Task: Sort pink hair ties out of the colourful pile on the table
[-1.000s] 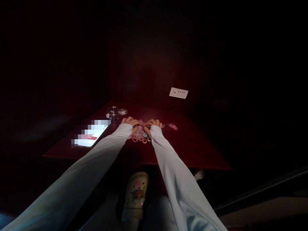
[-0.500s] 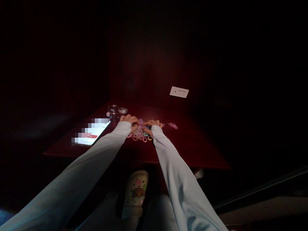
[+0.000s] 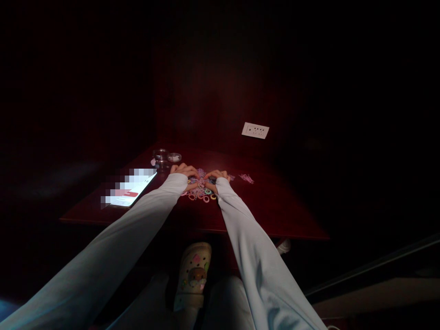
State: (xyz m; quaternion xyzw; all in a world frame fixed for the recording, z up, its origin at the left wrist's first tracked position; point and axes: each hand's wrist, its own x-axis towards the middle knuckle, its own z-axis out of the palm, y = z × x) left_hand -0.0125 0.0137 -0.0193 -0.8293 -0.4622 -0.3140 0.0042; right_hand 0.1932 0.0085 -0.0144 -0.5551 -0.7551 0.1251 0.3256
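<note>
Rings, small, pastel and loop-shaped (image 3: 199, 195), are heaped at the centre of the frame on a dark-red, flat-topped table (image 3: 268, 208). The heap is flanked by the bare left hand (image 3: 184, 170) and the bare right hand (image 3: 217, 176), both sleeved in pale grey; the fingers are curled down over it, but whether anything is pinched cannot be told. A small bundle of thin pink strands (image 3: 246, 178) is set just right of the right hand; beyond it, a broad stretch of tabletop is bounded by the right edge. At centre-left, a round, clear jar (image 3: 160, 161) is seen beyond a flat, lit, partly pixelated phone (image 3: 132, 195), by which room near the left edge is taken up. The front edge is crossed by both sleeves.
</note>
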